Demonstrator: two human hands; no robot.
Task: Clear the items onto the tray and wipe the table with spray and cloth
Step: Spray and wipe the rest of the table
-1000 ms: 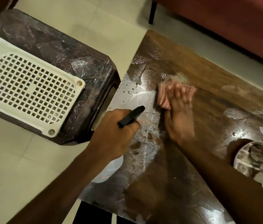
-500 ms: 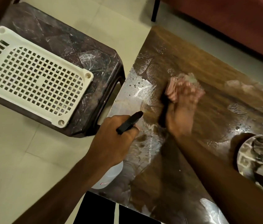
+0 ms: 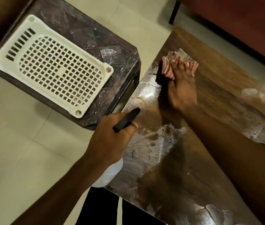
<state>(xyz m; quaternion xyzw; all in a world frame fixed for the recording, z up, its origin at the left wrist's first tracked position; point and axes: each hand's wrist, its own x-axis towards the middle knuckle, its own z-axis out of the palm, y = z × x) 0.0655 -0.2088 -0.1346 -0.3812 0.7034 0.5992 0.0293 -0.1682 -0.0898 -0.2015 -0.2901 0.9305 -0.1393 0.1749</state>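
Wiping under way: right hand (image 3: 182, 90) presses, fingers straight, on a crumpled pink cloth (image 3: 167, 69) near the far left corner of the glossy brown wooden tabletop (image 3: 226, 88). The left hand (image 3: 112, 137) grips a translucent white spray bottle with black trigger (image 3: 110, 173) at the left edge. Wet smears along the left and near edges suggest much wiping left. No items show on the white perforated plastic tray (image 3: 73, 46), so clearing cannot be judged.

cream tiled floor (image 3: 14, 143) catching soft indoor light, dark marbled stool (image 3: 83, 30) sitting on it, reddish sofa (image 3: 242, 21) running along the back
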